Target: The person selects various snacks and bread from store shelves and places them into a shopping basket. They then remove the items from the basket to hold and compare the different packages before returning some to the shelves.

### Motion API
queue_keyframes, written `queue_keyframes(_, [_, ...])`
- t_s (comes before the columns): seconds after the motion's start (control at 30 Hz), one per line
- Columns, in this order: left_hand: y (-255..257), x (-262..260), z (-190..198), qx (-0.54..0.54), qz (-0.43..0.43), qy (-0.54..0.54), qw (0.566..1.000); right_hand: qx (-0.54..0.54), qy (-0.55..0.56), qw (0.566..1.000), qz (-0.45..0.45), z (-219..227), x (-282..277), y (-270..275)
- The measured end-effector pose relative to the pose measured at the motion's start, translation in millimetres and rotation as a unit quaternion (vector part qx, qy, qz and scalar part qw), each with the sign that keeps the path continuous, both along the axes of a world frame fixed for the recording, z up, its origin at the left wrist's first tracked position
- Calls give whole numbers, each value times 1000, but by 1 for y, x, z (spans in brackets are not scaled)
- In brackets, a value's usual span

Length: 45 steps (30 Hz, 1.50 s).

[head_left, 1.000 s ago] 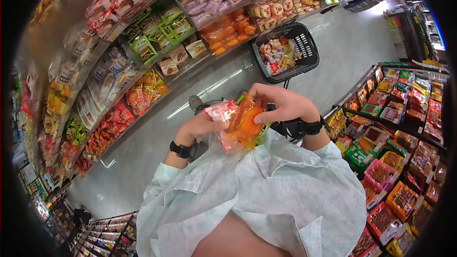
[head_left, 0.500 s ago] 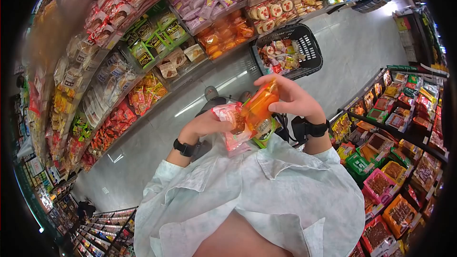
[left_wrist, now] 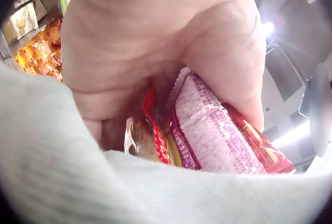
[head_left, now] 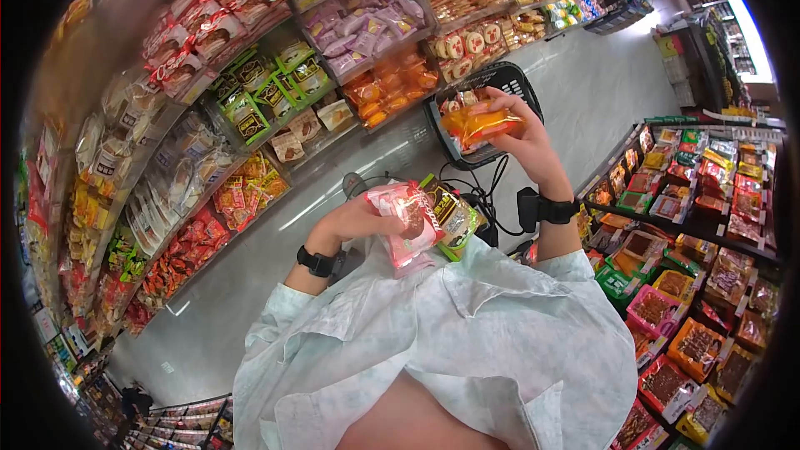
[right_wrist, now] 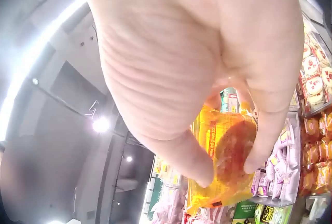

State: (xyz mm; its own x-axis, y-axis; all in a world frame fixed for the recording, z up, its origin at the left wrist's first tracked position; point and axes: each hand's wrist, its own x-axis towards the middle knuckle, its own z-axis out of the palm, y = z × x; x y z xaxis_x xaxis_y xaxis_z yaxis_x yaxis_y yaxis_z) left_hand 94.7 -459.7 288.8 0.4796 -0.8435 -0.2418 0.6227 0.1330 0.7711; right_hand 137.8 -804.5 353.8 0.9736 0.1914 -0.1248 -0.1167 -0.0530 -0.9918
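My left hand (head_left: 353, 221) grips several snack packs in front of the shirt. Uppermost is a red and pink pack (head_left: 408, 218), with a green and black pack (head_left: 452, 215) fanned out beyond it. A purple and white pack (left_wrist: 210, 120) and a red wrapper (left_wrist: 264, 146) show between the fingers in the left wrist view. Held out ahead, my right hand (head_left: 527, 140) pinches an orange snack pack (head_left: 483, 123) between thumb and fingers. That pack overlaps the black basket (head_left: 527, 83) in the head view. Through its clear orange wrapper (right_wrist: 228, 156) a brownish round piece shows.
Snack packs lie inside the basket on the grey floor (head_left: 608, 75). Shelves of wrapped snacks, with purple packs (head_left: 367, 21) among them, curve along the left and front. A low display of boxed snacks (head_left: 696, 346) stands on the right. Black cables (head_left: 492, 192) hang near my right forearm.
My right hand has drawn the orange pack away from the left hand's bundle and carried it forward over the basket. The green and black pack is now uncovered in the left hand.
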Motion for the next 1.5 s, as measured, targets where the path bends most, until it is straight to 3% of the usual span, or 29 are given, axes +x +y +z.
queue_keyframes(0.13, [33,2,0,-13,12,-1,1000,5,29,1000,1,-3,30,21])
queue_keyframes(0.17, [41,0,-1,-8,19,-2,1000,75,77,994,-25,-5,35,26])
queue_keyframes(0.3, [65,-7,-8,-33,62,35,997,71,109,990,-55,-35,76,42])
queue_keyframes(0.37, [73,-11,-19,-26,88,24,996,-7,117,993,-33,-70,99,35])
queue_keyframes(0.43, [77,-8,-17,-10,109,25,994,-97,118,988,-36,-78,117,42])
queue_keyframes(0.47, [80,-6,-14,2,118,32,993,-79,115,990,-38,-85,126,44])
queue_keyframes(0.57, [79,-4,-13,13,162,49,986,-10,135,990,-50,-134,161,40])
queue_keyframes(0.67, [77,-6,-23,26,199,68,977,-89,208,974,-12,-179,195,21])
queue_keyframes(0.7, [75,-4,-23,27,211,70,975,-93,215,972,2,-215,210,7])
queue_keyframes(0.8, [55,12,-8,36,252,62,965,-143,290,946,18,-247,231,0])
queue_keyframes(0.93, [29,17,4,107,312,74,941,-120,237,963,51,-321,247,-1])
queue_keyframes(1.07, [6,16,16,106,355,107,923,-246,157,947,135,-364,262,9])
queue_keyframes(1.17, [-7,4,15,83,393,124,908,-345,51,917,194,-366,270,24])
queue_keyframes(1.3, [-37,0,26,140,461,148,864,-408,-43,873,264,-379,272,44])
queue_keyframes(1.5, [-56,-5,38,146,489,159,846,-441,-60,862,243,-382,260,48])
